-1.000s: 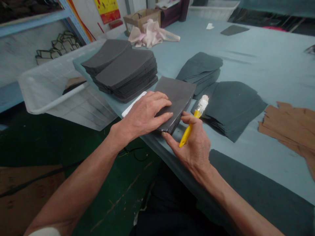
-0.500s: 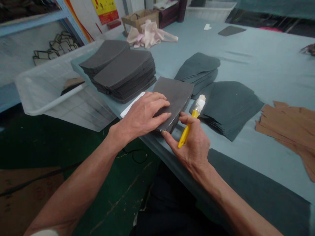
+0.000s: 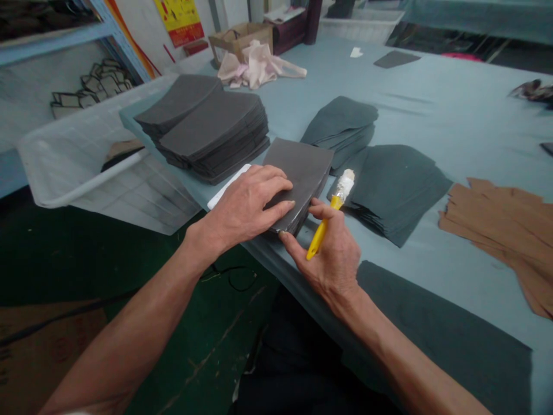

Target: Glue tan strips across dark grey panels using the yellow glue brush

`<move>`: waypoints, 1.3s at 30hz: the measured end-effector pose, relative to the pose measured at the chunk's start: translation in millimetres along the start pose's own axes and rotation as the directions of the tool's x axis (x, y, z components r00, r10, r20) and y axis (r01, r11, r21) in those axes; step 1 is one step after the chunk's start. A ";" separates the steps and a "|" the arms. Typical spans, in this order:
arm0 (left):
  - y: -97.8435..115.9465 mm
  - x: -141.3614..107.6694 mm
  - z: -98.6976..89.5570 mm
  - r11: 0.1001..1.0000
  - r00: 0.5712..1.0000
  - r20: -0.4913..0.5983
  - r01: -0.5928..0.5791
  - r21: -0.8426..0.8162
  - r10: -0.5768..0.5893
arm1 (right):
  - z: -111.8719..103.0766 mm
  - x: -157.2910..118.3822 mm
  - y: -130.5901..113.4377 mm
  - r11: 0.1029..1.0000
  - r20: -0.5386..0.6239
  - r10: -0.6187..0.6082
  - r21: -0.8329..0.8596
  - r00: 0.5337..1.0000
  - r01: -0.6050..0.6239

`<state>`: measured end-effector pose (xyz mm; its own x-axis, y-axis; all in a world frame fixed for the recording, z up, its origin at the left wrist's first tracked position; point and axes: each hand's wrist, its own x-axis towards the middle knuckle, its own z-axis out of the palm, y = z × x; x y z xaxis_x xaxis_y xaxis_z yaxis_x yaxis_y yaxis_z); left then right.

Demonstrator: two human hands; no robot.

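Note:
My left hand (image 3: 248, 208) lies flat across a small stack of dark grey sheets (image 3: 302, 170), pressing it down near the table's edge. The stack's near corner hangs close to my right hand (image 3: 332, 259), whose thumb and fingers hold a yellow-handled brush (image 3: 332, 210) with white, crusted bristles pointing away from me. That hand's fingertips are at the stack's lower edge. A white card (image 3: 228, 186) sticks out beneath my left hand. Two tall stacks of dark grey sheets (image 3: 211, 129) stand just beyond it.
The blue-grey table (image 3: 432, 92) also holds fanned piles of dark green sheets (image 3: 397, 190), tan pieces (image 3: 496, 225) and a large dark sheet (image 3: 436, 328). A white plastic crate (image 3: 112, 184) sits left of the table. A pink cloth (image 3: 254, 66) lies far back by a cardboard box (image 3: 235, 37).
Both hands stay on the stack and brush with little movement. The whole scene drifts slightly left in view as my head turns.

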<state>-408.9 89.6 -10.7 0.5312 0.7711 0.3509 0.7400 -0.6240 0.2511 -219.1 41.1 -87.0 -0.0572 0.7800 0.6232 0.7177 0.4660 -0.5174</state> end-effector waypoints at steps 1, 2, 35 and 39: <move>0.2 0.3 -0.5 1.000 1.000 0.003 -0.001 0.000 0.001 | 0.1 -0.2 -0.1 1.000 0.001 0.003 0.000 1.000 -0.003; 0.4 0.5 -0.9 1.000 1.000 0.005 -0.003 0.000 0.003 | 0.2 -0.3 -0.2 1.000 0.004 0.008 0.000 1.000 -0.008; 7.4 -4.4 -8.8 1.000 0.999 0.034 0.014 -0.001 -0.014 | 2.1 -0.8 -1.0 0.999 0.014 0.042 0.017 0.999 -0.042; 7.6 -5.8 -9.5 1.000 0.999 0.041 0.008 0.006 -0.009 | 1.7 -0.2 -1.4 1.000 0.005 0.028 0.005 1.000 -0.028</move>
<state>-410.3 79.2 -2.2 0.5414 0.7811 0.3110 0.7470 -0.6167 0.2484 -221.3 41.0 -87.4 -0.0409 0.7947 0.6056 0.7155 0.4463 -0.5375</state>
